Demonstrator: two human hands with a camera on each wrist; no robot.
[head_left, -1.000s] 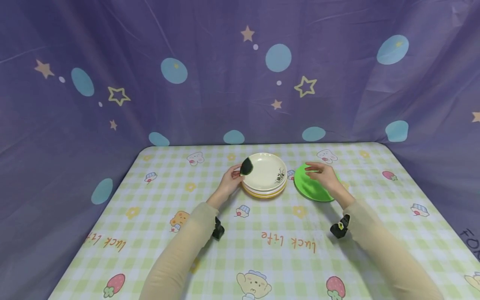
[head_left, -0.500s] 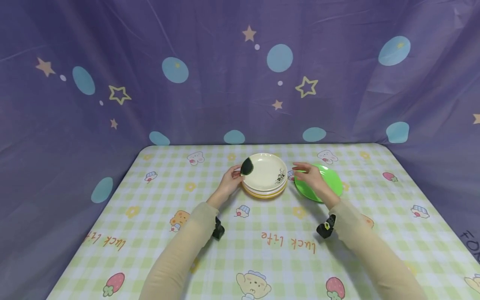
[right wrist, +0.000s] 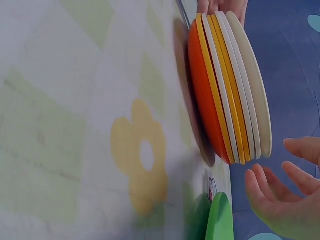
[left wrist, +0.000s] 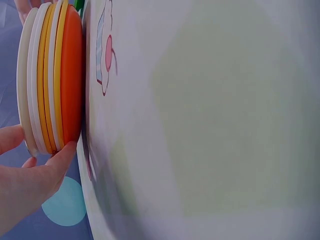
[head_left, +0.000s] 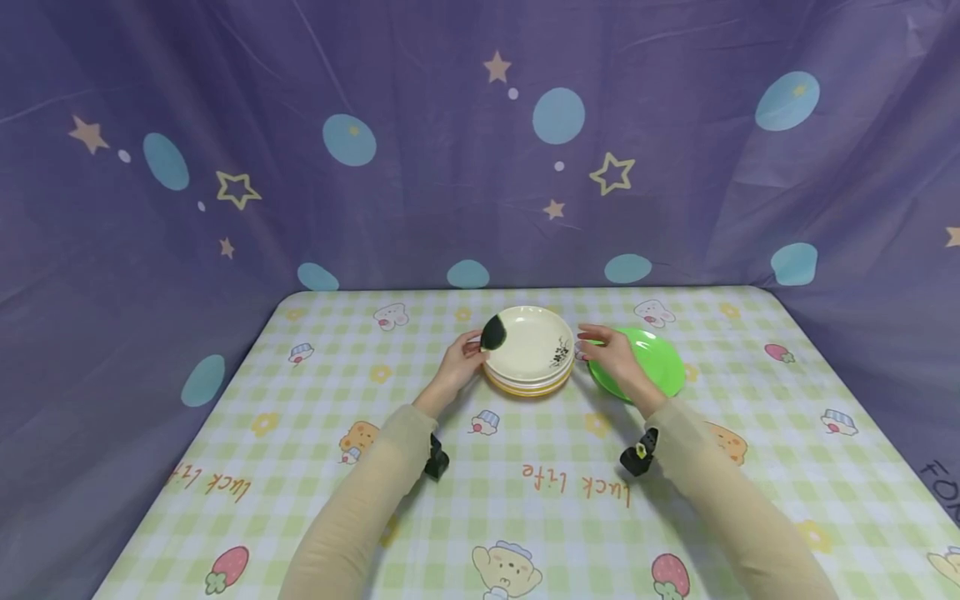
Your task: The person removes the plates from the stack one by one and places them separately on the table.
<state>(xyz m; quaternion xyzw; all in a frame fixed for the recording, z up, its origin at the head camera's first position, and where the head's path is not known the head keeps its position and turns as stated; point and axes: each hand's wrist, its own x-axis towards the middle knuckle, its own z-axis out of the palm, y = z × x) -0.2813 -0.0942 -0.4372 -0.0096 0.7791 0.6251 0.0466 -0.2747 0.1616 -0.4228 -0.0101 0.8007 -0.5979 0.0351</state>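
A stack of several plates (head_left: 528, 342) stands mid-table, its cream top plate marked with a dark green patch and a small dark floral print. In the left wrist view the stack's edges (left wrist: 47, 75) show white, yellow and, lowest, an orange plate (left wrist: 73, 75). My left hand (head_left: 459, 367) holds the stack at its left rim, with a finger low at the orange plate. To the right lies a green plate (head_left: 652, 358). My right hand (head_left: 617, 354) hovers over that plate's left part, fingers apart and pointing at the stack's right rim, with a small gap between in the right wrist view.
A green-and-white checked tablecloth (head_left: 480, 500) with cartoon prints covers the table. Behind it and on both sides hangs a purple curtain (head_left: 420, 208) with stars and blue ovals. Dark wrist cameras (head_left: 640, 452) sit below both wrists.
My right hand has moved left from above the green plate toward the stack's right rim, uncovering more of the green plate. The left hand and the stack stay where they were.
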